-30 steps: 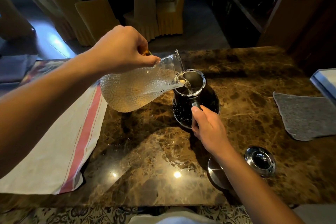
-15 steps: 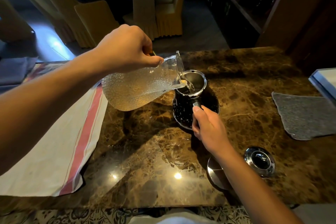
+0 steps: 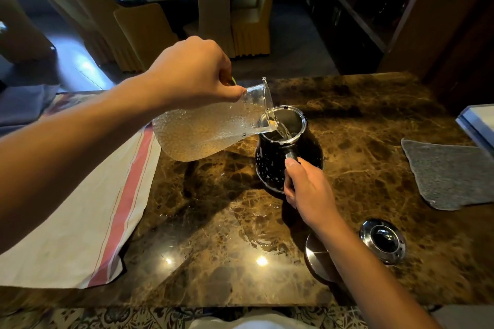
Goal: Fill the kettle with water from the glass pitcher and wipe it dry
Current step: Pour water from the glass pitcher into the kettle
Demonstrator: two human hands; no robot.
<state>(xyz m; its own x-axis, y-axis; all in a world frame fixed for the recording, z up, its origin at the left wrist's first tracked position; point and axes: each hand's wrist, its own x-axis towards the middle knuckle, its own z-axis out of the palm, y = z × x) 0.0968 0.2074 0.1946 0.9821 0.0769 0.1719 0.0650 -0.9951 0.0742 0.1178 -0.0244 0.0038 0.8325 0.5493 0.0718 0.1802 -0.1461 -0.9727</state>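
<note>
Left hand: left hand (image 3: 191,72) grips the glass pitcher (image 3: 205,131) at its neck, tipped so the spout sits over the kettle mouth.
Right hand: right hand (image 3: 307,189) clasps the kettle (image 3: 270,165) handle, kettle standing on the counter (image 3: 213,222).
Progress: water streams in; filling underway.
Left: wiping; grey cloth (image 3: 449,173) lies well right of the right hand.

textured glass pitcher (image 3: 203,131), tipped nearly on its side, spout right, over the open mouth of the kettle, thin stream of water falling in. dark, round-bellied kettle (image 3: 280,157) with chrome rim, upright at centre of marble counter, droplets on its near side. grey cloth (image 3: 449,171) flat at far right.
</note>
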